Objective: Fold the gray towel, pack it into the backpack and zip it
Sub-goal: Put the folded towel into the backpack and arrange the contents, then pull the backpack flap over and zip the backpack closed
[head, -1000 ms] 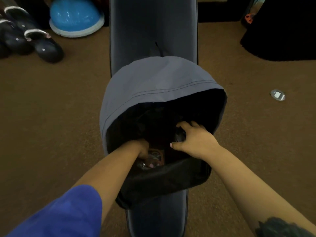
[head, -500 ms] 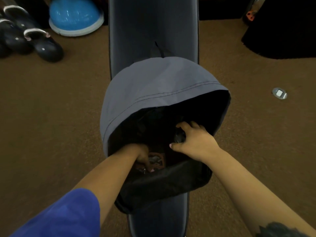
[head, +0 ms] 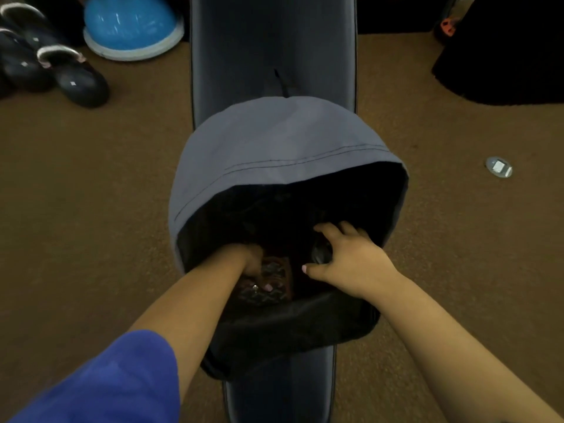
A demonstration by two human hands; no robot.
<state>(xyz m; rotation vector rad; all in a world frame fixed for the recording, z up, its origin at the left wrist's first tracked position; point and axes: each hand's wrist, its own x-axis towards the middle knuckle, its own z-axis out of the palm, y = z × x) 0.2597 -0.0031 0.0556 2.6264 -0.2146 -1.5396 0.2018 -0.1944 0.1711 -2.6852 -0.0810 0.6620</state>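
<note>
Both hands inside the open backpack (head: pixel 274 154) on the padded surface (head: pixel 271 47).

The left hand (head: pixel 248 264) was curled down on a patterned item (head: pixel 274 276) in the mouth; the right hand (head: pixel 351 257) gripped a dark fold at the inner rim. Whether that fold was the gray towel could not be told. The backpack's cloth looked soft and limp, likely light, best held at the rim. Against half a second earlier, the hands had barely shifted and the mouth stayed unzipped.
</note>
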